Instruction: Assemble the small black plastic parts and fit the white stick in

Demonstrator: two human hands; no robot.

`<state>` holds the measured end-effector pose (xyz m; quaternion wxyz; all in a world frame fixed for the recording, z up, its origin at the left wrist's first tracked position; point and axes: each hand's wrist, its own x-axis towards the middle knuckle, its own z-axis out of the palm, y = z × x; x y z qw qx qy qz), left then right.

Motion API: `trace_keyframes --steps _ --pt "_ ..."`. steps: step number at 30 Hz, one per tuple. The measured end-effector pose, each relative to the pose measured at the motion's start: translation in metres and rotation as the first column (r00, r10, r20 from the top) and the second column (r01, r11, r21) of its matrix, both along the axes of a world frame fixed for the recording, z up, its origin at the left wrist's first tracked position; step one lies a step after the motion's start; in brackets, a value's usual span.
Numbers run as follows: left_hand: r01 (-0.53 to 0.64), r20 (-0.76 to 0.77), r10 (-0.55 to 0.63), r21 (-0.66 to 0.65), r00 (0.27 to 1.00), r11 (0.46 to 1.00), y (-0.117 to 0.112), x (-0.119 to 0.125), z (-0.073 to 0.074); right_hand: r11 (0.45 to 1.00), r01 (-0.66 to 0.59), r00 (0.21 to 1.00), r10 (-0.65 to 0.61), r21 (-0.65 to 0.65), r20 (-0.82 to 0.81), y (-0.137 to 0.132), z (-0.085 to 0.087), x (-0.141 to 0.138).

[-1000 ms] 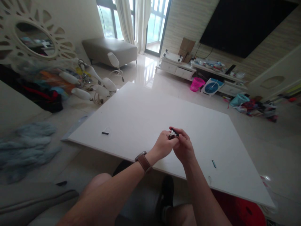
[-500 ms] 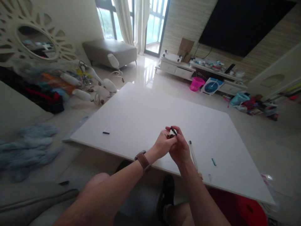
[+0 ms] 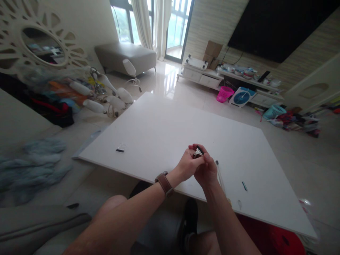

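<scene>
Both of my hands meet above the near part of a white table point(image 3: 164, 131). Between their fingers is a small black-and-silver object point(image 3: 198, 153), too small and covered to name. My left hand point(image 3: 189, 164), with a brown-strapped watch on its wrist, closes on it from the left. My right hand point(image 3: 208, 171) wraps it from the other side. Just right of that hand lies a thin pale stick point(image 3: 220, 177) with a dark tip, partly hidden by my forearm. Farther right are a small dark green strip point(image 3: 244, 186) and a little clear piece point(image 3: 239, 204).
A clear packet with a black band point(image 3: 120, 150) lies on the table's left. Beyond the left edge stands a lamp with several white shades point(image 3: 117, 102). A pink basket point(image 3: 225, 94) and blue fan point(image 3: 241, 96) sit by the TV cabinet. Something red point(image 3: 287, 241) is under the table's near right.
The whole view has shifted slightly. My hands stay together on the small object, which shows a little more of its silver part.
</scene>
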<state>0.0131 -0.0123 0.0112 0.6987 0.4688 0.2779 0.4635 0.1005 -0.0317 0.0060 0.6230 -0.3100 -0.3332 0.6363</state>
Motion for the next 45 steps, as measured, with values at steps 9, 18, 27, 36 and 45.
trace_keyframes --steps 9,18,27,36,45 --pt "0.002 0.039 -0.001 -0.008 0.999 1.000 -0.003 0.002 -0.002 0.999 -0.041 0.996 0.038 0.031 0.081 -0.003 0.003 0.005" --pt "-0.006 0.007 0.006 0.006 1.000 1.000 -0.009 0.001 -0.001 0.995 -0.067 0.989 0.057 0.070 0.134 -0.007 0.008 0.008" --pt "0.028 -0.013 -0.028 0.000 1.000 1.000 -0.006 -0.002 0.008 0.997 -0.068 0.994 0.064 0.034 0.089 -0.007 0.008 0.008" --pt "0.067 -0.014 -0.066 0.126 0.998 0.990 -0.006 -0.004 0.008 1.000 -0.009 0.998 0.009 -0.002 0.057 -0.009 0.010 0.006" --pt "0.014 -0.035 -0.011 0.096 0.999 0.995 -0.008 -0.001 0.003 0.999 -0.012 0.997 0.008 0.041 0.079 -0.007 0.004 0.006"
